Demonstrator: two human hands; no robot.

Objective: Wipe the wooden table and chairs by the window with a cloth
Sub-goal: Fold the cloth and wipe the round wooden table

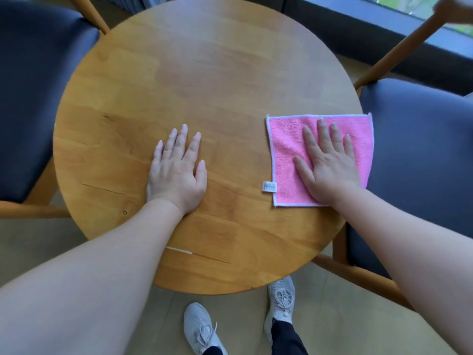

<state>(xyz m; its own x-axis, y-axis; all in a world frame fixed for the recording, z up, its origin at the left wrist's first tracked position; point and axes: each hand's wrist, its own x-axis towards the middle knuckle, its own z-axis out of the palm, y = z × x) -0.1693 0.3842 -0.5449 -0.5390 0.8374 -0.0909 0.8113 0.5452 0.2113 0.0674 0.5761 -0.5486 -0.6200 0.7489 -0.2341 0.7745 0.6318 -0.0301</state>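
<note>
Right now your right hand point(330, 165) lies flat, fingers straight, on the pink cloth point(286, 149), which is soft, light and likely to bunch, so press with the palm. Beyond its fingertips the cloth overhangs the wooden table point(204, 73); your left hand point(179, 170) rests spread on bare wood.
</note>
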